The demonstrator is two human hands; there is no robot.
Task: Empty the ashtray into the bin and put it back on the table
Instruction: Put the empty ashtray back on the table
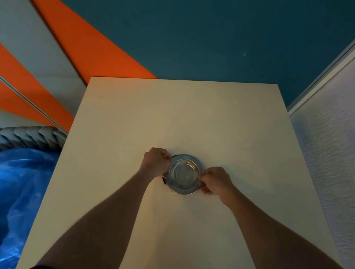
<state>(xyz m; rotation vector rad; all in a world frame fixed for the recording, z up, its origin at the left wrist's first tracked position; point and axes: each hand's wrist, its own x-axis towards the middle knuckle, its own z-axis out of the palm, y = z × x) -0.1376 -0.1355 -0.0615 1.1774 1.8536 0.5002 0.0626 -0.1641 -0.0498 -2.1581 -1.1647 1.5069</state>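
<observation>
A round silver metal ashtray (pixel 184 173) with a shallow bowl sits near the middle of the cream table (pixel 184 113). Its bowl looks bare, with no ash that I can make out. My left hand (pixel 155 164) grips the ashtray's left rim with curled fingers. My right hand (pixel 214 182) pinches its right rim, thumb on top. A dark edge shows under the ashtray on its left side. The bin (pixel 6 196), lined with a blue plastic bag, stands at the table's left edge, low in the view.
A grey braided rim (pixel 25 135) runs around the top of the bin. A white textured wall (pixel 338 166) closes the right side of the table. Behind the table lies a teal floor with orange and grey panels at left.
</observation>
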